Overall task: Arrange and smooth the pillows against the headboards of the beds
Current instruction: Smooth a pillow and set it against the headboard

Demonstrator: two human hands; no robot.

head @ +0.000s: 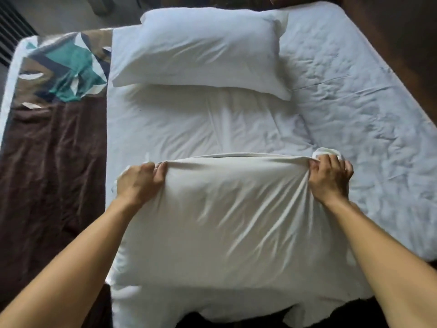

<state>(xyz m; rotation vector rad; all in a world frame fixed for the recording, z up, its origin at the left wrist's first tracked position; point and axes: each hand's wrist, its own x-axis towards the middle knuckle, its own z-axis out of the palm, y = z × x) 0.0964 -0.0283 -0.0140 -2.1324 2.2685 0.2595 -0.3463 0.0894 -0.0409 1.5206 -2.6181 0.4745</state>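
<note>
A white pillow [222,216] is held up in front of me over the bed. My left hand [139,183] grips its upper left corner, fingers curled over the top edge. My right hand [329,179] is clenched on the bunched fabric at its upper right corner. A second white pillow [196,48] lies flat farther away across the white bed sheet [354,102]. Between the two pillows the sheet is wrinkled and bare. The near pillow hides the front part of the bed.
A brown bed cover [52,166] with a teal, navy and white patterned panel [68,69] runs along the left side. Dark wood [402,31] borders the bed at the upper right. A slatted vent [11,31] sits in the far left corner.
</note>
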